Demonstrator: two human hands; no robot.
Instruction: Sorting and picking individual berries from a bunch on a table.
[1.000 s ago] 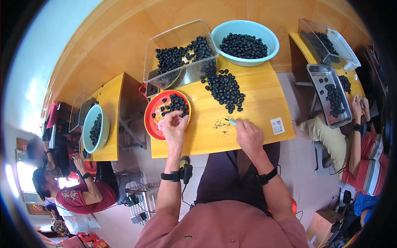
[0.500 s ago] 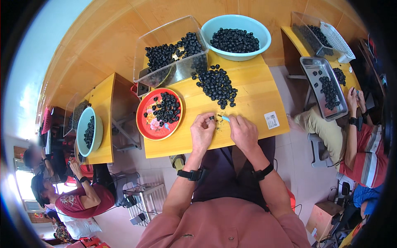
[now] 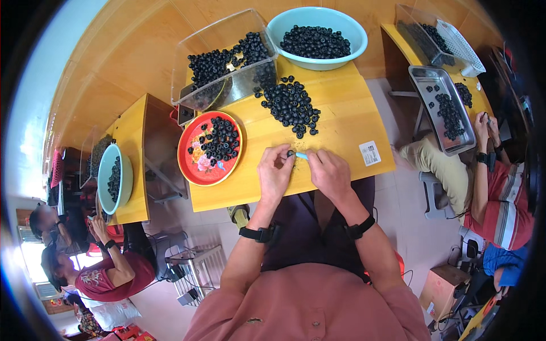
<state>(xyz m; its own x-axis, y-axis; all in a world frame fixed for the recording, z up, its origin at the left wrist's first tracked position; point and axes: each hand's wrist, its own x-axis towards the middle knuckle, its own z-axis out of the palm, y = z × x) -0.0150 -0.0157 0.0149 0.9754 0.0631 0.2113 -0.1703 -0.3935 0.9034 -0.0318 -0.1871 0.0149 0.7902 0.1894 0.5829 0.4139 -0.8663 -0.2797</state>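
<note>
Between the fingertips of my left hand is a small round black part, closed in a pinch. My right hand grips a slim tool with a light-blue handle; its tip meets the black part, and its working end is too small to make out. Both hands are over the near edge of the yellow table. Just beyond them lies a loose pile of black ring-like parts. Left of the pile, a red flowered tray holds more of these parts. Small dark crumbs lie near my fingers.
A clear plastic bin and a light-blue basin, both with black parts, stand at the table's back. A white label sticks at the right. Other people work at side tables, one with a metal tray, one by another basin.
The tool in my right hand has come up against the black part, where a small gap was before. The whole view has shifted slightly, with the table appearing higher and farther left.
</note>
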